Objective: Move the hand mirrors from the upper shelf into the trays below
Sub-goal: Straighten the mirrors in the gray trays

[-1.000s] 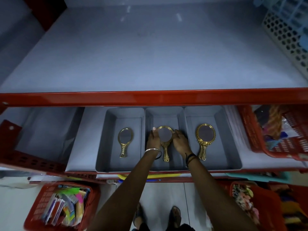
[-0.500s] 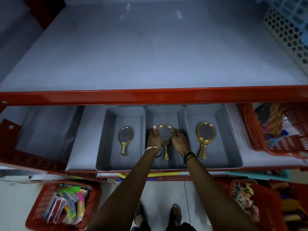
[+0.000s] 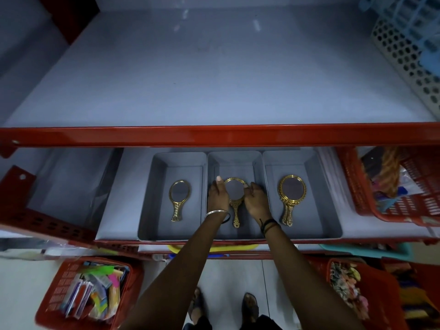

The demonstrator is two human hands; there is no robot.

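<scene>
Three gold hand mirrors in three grey trays, lower shelf; both hands at the middle one.

Left tray [image 3: 145, 210]: one small gold mirror [image 3: 179, 199], lying flat, handle toward the person. Middle tray [image 3: 234, 160]: one round gold mirror [image 3: 234, 195], lying with handle toward the person; left hand [image 3: 217, 197] rests against the left side of its frame with fingers pressed together and extended, right hand [image 3: 256, 201] curled at the right side, fingers [image 3: 247, 185] pinching the rim. Right tray [image 3: 319, 186]: gold oval mirrors [image 3: 291, 196], seemingly stacked, number unclear. The trays sit touching side by side. Upper shelf [image 3: 214, 79]: bare grey board, red front edge. Red baskets [image 3: 88, 291] of mixed goods stand on the floor below.
</scene>
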